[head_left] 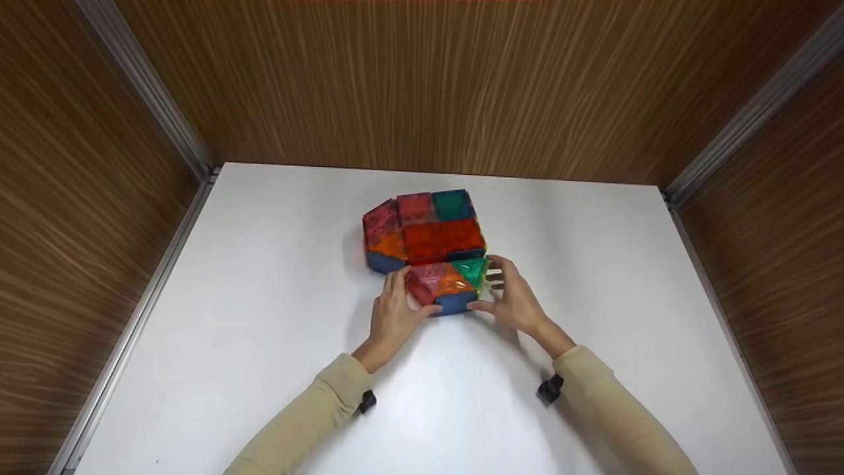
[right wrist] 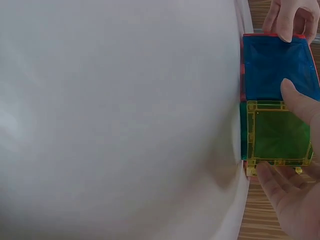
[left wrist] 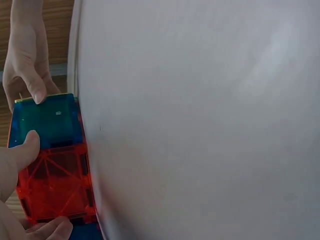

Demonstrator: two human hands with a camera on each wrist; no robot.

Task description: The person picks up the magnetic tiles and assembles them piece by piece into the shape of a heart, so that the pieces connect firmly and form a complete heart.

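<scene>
Two hands hold a low, half-hexagon block of translucent magnetic tiles (head_left: 455,282), with pink, orange and green triangles on top. My left hand (head_left: 390,320) grips its left side, thumb on the blue front tile (right wrist: 280,67) and fingers at the red side tile (left wrist: 56,182). From the right, my right hand (head_left: 521,302) grips it, its thumb at the front tile's right end and its fingers along the yellow-framed side tile (right wrist: 280,134). Right behind the block stands a larger magnetic-tile structure (head_left: 442,239) with red, pink, orange and green tiles on top. The block's back edge meets its front in the head view.
The white table (head_left: 277,277) spreads out on both sides of the tiles. Wood-grain panels (head_left: 422,86) wall it in at the back, left and right, with metal rails (head_left: 142,79) at the corners. Dark wrist cameras (head_left: 550,389) hang beneath both sleeves.
</scene>
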